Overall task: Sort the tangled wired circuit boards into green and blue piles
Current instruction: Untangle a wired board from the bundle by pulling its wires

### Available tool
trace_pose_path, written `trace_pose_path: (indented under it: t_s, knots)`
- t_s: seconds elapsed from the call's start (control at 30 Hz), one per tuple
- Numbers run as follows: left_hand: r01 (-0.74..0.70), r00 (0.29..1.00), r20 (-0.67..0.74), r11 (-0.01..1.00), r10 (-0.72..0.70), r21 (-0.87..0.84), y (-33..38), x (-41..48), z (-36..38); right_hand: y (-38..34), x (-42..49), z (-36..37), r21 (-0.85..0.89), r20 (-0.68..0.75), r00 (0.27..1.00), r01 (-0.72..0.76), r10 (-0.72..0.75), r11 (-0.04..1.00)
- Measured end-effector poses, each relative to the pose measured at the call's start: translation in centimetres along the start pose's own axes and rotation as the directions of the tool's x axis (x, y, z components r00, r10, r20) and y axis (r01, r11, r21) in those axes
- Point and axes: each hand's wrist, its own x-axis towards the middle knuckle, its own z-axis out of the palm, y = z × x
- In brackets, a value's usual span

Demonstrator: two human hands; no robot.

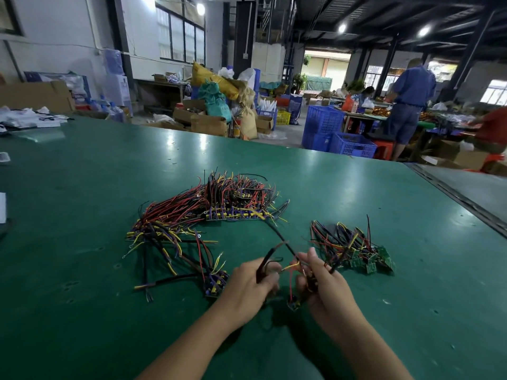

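Both hands work close together above the near part of the green table (82, 270). The left hand (251, 283) has its fingers curled round a loop of dark wires (267, 260), gripping them. The right hand (326, 286) is likewise closed, pinching a bunch of red, yellow and black leads between thumb and fingers. Between the two hands, low near the table top, hangs a small circuit board (293, 303) on those leads; it looks bluish with yellow parts, though it is too small to be sure. A long black wire (277, 231) runs from the right hand up to the tangled heap (208, 212), which lies in the middle of the table beyond the hands, a mass of red, black, yellow and purple wires with a row of boards along its near edge.

Just right of the right hand lies the green pile (362, 253), its green boards at the near right side and its wires fanning away. Just left of the left hand sits a small cluster of blue boards (216, 282) with wires trailing leftward.

Beyond the table's far edge stand stacked blue crates (323, 124), cardboard boxes (208, 122) and a person in a blue shirt (411, 102) at another bench.
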Motion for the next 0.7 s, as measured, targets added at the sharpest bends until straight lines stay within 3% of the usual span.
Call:
trace_pose_path:
  t_s: [0.03,0.1,0.13,0.2,0.23,0.27,0.3,0.4,0.47,0.6,0.7]
  knots:
    - [0.021,0.999,-0.032,0.998,-0.022,-0.053,0.1,0.0,-0.1,-0.3,0.1,-0.1,0.039,0.004,0.999,-0.038,0.038,0.999]
    - [0.108,0.977,-0.142,0.942,-0.161,-0.319,0.5,0.2,-0.2,-0.7,-0.1,-0.2,0.089,0.047,0.995,-0.093,0.089,0.992]
    - [0.140,0.949,-0.175,0.849,-0.262,-0.510,0.9,0.3,-0.4,-0.7,-0.2,-0.1,0.104,0.074,0.991,-0.116,0.109,0.988]
    - [0.146,0.899,-0.122,0.552,-0.420,-0.821,1.9,0.4,-0.8,-0.7,-0.5,0.2,0.093,0.106,0.984,-0.151,0.141,0.984]
    - [0.154,0.896,-0.068,0.451,-0.439,-0.879,2.0,0.5,-1.2,-0.7,-0.7,0.4,0.052,0.115,0.981,-0.160,0.154,0.986]
    - [0.171,0.907,-0.028,0.427,-0.420,-0.888,2.0,0.6,-1.5,-0.5,-0.9,0.6,-0.005,0.128,0.978,-0.166,0.165,0.986]
    - [0.190,0.926,0.003,0.461,-0.377,-0.867,2.0,0.5,-1.7,-0.2,-1.0,0.7,-0.061,0.149,0.973,-0.169,0.177,0.984]
    - [0.216,0.971,0.080,0.687,-0.225,-0.694,2.2,-0.3,-1.2,0.5,-1.6,0.9,-0.197,0.249,0.943,-0.176,0.222,0.965]
    - [0.237,0.969,0.099,0.748,-0.225,-0.620,1.9,-0.5,-0.6,0.5,-2.0,1.0,-0.294,0.306,0.923,-0.141,0.233,0.945]
    - [0.234,0.921,-0.123,0.776,-0.370,-0.586,1.2,0.5,-0.2,0.2,-1.9,0.7,-0.409,0.276,0.934,-0.101,0.228,0.907]
    - [0.130,0.872,-0.304,0.780,-0.384,-0.611,0.8,1.3,-1.1,0.0,-1.5,0.6,-0.443,0.157,0.981,-0.030,0.111,0.896]
